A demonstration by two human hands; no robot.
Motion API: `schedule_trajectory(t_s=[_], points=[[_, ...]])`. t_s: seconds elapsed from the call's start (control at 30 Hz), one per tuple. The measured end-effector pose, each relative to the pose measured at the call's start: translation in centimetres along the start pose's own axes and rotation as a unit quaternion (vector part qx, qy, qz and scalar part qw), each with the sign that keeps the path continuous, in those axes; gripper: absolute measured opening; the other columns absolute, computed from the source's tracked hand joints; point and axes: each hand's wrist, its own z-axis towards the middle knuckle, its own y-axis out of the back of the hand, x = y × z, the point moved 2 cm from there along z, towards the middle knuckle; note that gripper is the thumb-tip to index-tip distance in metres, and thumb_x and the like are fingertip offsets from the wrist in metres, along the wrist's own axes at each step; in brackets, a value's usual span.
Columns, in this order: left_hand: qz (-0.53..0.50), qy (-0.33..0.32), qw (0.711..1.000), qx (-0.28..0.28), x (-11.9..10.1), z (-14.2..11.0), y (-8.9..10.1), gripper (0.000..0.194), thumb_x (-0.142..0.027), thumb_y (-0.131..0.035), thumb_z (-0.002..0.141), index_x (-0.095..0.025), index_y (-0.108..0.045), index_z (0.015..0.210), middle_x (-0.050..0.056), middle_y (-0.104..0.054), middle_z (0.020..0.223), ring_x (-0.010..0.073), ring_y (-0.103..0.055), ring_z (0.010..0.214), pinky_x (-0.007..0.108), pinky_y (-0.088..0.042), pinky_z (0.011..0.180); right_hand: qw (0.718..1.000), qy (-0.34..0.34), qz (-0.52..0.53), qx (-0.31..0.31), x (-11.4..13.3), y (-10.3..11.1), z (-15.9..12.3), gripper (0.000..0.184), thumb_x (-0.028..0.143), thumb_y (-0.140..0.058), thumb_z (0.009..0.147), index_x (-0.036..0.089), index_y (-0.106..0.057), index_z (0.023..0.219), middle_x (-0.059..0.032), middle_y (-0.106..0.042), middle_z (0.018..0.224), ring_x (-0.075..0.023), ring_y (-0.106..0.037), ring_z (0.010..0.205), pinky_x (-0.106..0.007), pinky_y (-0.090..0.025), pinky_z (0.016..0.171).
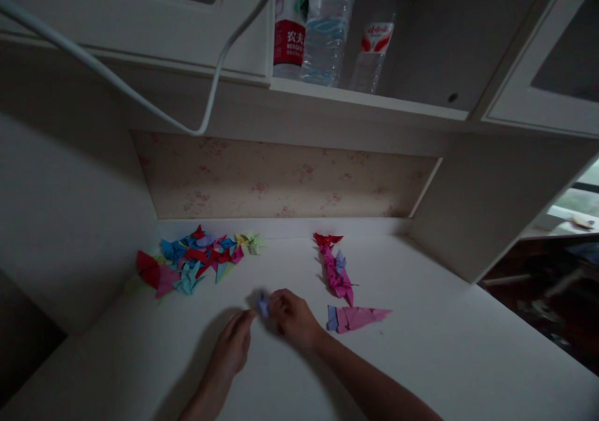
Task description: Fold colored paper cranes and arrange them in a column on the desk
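Observation:
A small purple folded-paper piece, blurred, is between my two hands above the white desk. My right hand is closed, with its fingertips pinching the paper's right side. My left hand has its fingers pressed together, the tips at the paper's left edge. The paper's exact shape is too smeared to tell. Right of my hands lies a row of flat folded pink and purple papers. Behind it are magenta paper cranes with a red paper crane at the far end.
A pile of colourful paper cranes lies at the back left of the desk. Overhead, a shelf holds plastic bottles. A white cable-like arm hangs across the upper left. Side panels bound the desk.

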Motion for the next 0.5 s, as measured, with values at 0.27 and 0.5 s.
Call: schedule_trajectory(t_s=[0.27, 0.5], points=[[0.084, -0.036, 0.992, 0.081, 1.1, -1.0, -0.5, 0.045, -0.057, -0.070, 0.064, -0.016, -0.070, 0.084, -0.001, -0.062, 0.066, 0.0118, -0.050, 0.056, 0.020, -0.036, 0.049, 0.966, 0.011, 0.255, 0.037, -3.6, -0.1, -6.3, 0.033, 0.045, -0.068, 0.078, 0.019, -0.057, 0.094, 0.0062, -0.053, 0.063, -0.0062, -0.043, 0.049, -0.018, -0.032, 0.045], [0.129, -0.039, 0.986, 0.093, 0.8, -1.8, -0.3, 0.046, -0.056, -0.065, 0.072, -0.016, -0.068, 0.095, -0.003, -0.058, 0.063, 0.0081, -0.042, 0.045, 0.020, -0.029, 0.044, 0.956, 0.025, 0.288, 0.042, -4.1, 0.0, -6.3, 0.034, 0.043, -0.072, 0.076, 0.017, -0.061, 0.095, 0.0037, -0.058, 0.064, -0.0070, -0.042, 0.052, -0.021, -0.028, 0.048]])
